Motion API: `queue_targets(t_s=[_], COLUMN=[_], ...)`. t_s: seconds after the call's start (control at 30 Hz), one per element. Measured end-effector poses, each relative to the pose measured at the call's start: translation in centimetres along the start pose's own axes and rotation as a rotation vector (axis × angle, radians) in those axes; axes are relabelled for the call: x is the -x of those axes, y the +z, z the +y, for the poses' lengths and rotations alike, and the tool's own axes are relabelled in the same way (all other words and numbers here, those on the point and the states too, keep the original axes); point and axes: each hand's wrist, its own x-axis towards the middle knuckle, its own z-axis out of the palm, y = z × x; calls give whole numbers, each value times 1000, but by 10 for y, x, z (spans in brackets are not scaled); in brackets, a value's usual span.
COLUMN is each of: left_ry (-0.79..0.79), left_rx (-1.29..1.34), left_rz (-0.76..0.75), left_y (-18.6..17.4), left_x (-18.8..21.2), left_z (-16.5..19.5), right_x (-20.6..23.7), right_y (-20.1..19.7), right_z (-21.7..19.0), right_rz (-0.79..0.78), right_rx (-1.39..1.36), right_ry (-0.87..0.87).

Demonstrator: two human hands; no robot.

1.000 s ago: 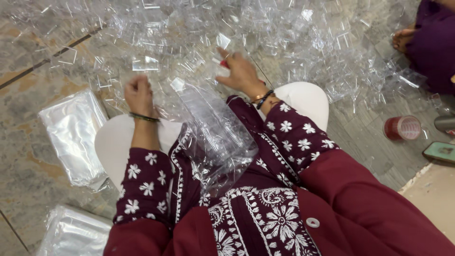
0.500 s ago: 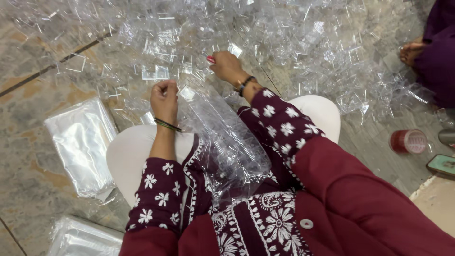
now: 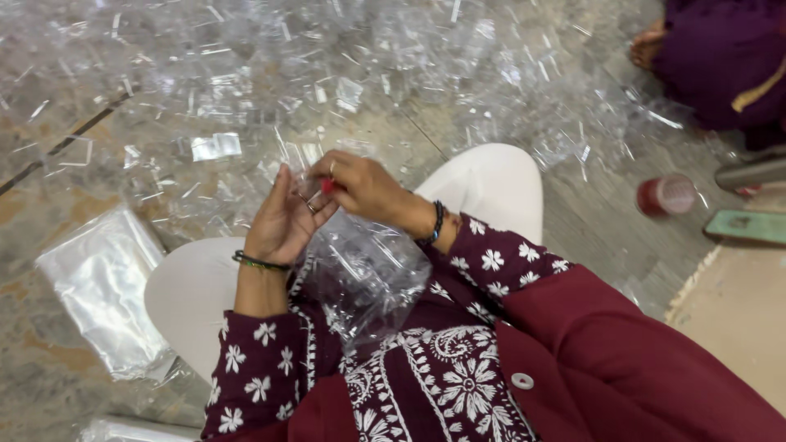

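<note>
Both hands have drawn back together; I see left hand (image 3: 282,221) and right hand (image 3: 360,187) pinching crinkly clear film above glossy plastic bag (image 3: 364,282); fingers narrow.

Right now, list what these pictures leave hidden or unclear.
- Head view: whatever the left hand and right hand pinch is hidden by fingers.
- Clear bag contents: lost in glare.
- Person at top right: cut off by the edge.
- Clear plastic pieces: blurred.

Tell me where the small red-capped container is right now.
The red-capped container lies on the floor at right in the head view, beside the green flat object, beyond the person's right knee.
</note>
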Motion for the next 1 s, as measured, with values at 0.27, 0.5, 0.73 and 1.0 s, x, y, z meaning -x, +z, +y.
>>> queue_targets(t_s=[0.27, 0.5, 0.73, 1.0], left_ry=[218, 450, 490, 572], left_rx=[-203, -206, -184, -261], left_rz=[45, 17, -69, -147], left_y=[59, 94, 115, 117], left_x=[21, 40, 57, 81], left_z=[-26, -34, -51, -50], right_x=[48, 65, 84, 103], right_y=[-44, -57, -49, -69], right_z=[-51, -70, -86, -84], right_rz=[-40, 25, 114, -39], right_rx=[253, -93, -168, -524], right_ry=[-93, 114, -32, 235])
